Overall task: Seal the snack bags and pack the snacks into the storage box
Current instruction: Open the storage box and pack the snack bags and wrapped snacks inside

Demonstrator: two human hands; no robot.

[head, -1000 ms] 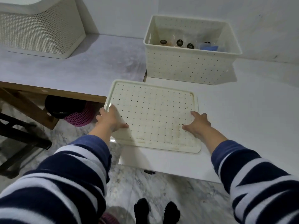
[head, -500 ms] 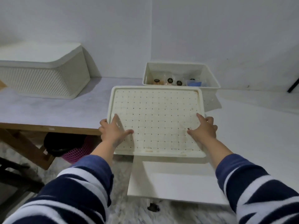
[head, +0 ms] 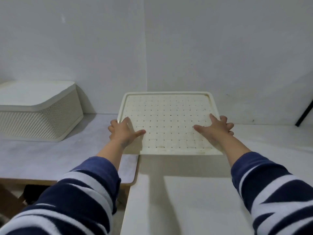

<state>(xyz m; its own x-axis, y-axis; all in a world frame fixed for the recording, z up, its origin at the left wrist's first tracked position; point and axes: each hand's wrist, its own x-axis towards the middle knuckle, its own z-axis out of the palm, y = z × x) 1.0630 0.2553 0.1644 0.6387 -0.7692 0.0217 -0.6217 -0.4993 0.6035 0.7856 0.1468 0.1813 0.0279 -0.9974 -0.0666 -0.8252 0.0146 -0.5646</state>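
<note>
A cream rectangular plastic lid (head: pixel 166 122) with a woven-pattern top dotted by small holes is held up in the centre of the view, its far edge tilted up toward the white wall (head: pixel 220 48). The left hand (head: pixel 122 133) takes the lid's edge at 9 o'clock: thumb laid across the top, fingers curled round the rim, so this grip is closed on the lid. The right hand (head: pixel 216 131) takes the edge at 3 o'clock, thumb flat on top pointing inward, fingers wrapped over the side, likewise closed on the lid. Both arms wear navy-and-white striped sleeves (head: pixel 274 192). The lid hides whatever stands behind it; the storage box and snack bags cannot be seen.

At 6 o'clock below the lid lies a white surface (head: pixel 194 200), with the lid's shadow on it. At 8 o'clock, adjoining it, is a pale grey surface (head: pixel 42 153) with a wooden edge. On it, at 9 o'clock, sits a second cream lidded basket (head: pixel 39 112) with perforated walls, well apart from the hands.
</note>
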